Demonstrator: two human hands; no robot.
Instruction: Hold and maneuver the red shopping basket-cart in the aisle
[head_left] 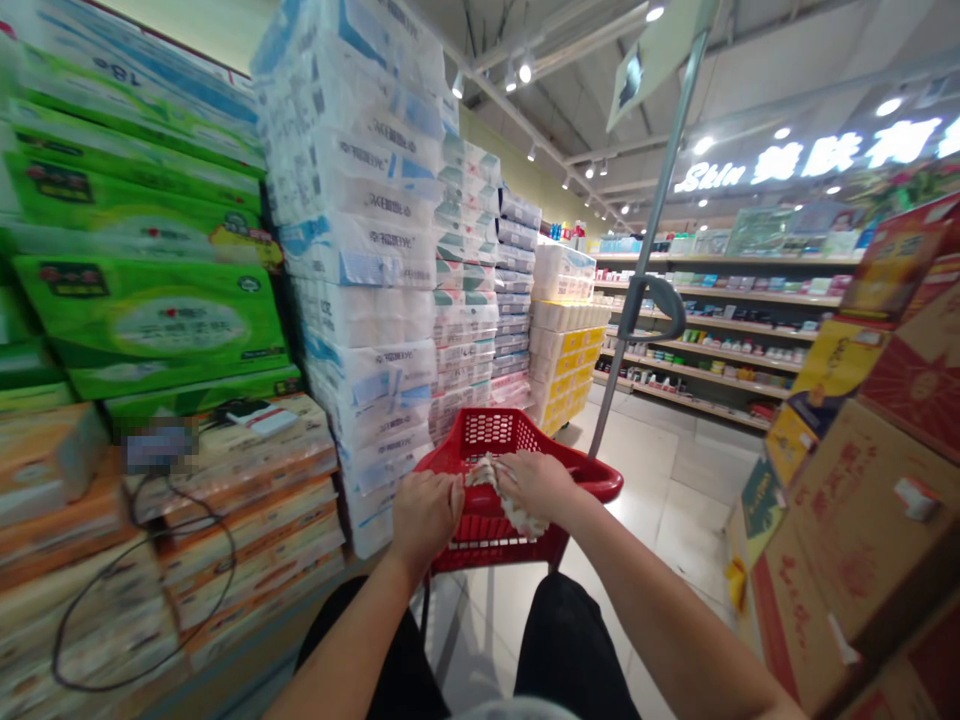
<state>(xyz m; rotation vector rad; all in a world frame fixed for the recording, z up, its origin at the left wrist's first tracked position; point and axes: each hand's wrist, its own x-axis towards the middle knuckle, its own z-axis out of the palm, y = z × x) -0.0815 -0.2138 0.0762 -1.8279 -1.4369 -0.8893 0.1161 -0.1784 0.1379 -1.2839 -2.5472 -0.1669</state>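
A red plastic shopping cart stands straight in front of me, its basket pierced with small holes. My left hand is closed around the left part of the cart's red handle. A crumpled whitish cloth hangs over the handle, pressed under my right hand, whose fingers curl over cloth and handle. A grey metal pole with a dark loop-shaped grip rises from behind the cart's right side.
Stacked white tissue packs and green packs line the left, with a black cable hanging over orange packs. Cardboard boxes stand at right. Stocked shelves lie beyond the tiled floor.
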